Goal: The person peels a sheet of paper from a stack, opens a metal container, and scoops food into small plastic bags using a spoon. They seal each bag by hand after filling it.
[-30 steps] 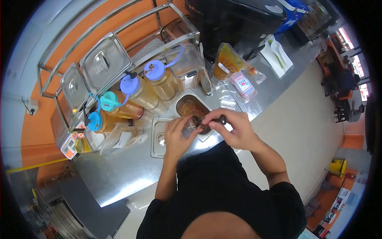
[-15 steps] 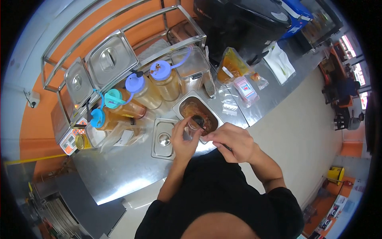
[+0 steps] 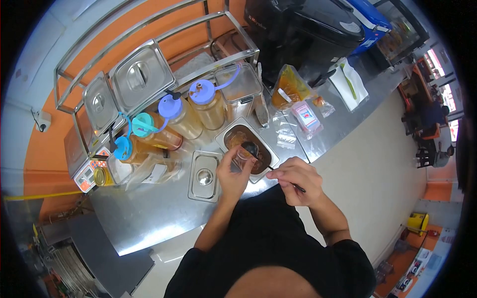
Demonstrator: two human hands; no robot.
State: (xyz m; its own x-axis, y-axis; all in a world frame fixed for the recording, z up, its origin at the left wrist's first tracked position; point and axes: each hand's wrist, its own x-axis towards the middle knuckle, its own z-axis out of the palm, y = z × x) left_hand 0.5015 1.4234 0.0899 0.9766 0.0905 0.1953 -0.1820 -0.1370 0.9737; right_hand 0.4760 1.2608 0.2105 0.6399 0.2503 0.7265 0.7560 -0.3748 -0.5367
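Note:
A small clear cup point(image 3: 240, 158) is pinched in the fingers of my left hand point(image 3: 231, 182), over the steel food pan point(image 3: 263, 138). My right hand point(image 3: 301, 183) is closed around the thin handle of a black spoon point(image 3: 251, 147). The spoon's bowl overlaps the cup's mouth in this view. Reddish-brown food with pale strands point(image 3: 238, 138) lies inside the pan, partly hidden by my left hand and the cup. Left of the pan, a steel lid point(image 3: 204, 177) with a round knob rests on the counter.
Squeeze bottles with purple point(image 3: 202, 92) and blue-green caps point(image 3: 143, 124) line the back, before lidded steel pans point(image 3: 140, 74). Right of the pan are a bag of orange sauce point(image 3: 288, 89), a pink-and-white packet point(image 3: 307, 118) and a white cloth point(image 3: 348, 85). A black appliance point(image 3: 303, 39) stands behind.
My right hand has shifted slightly right, drawing the spoon handle along with it. The spoon's bowl is now more visible at the cup. My left hand has barely moved.

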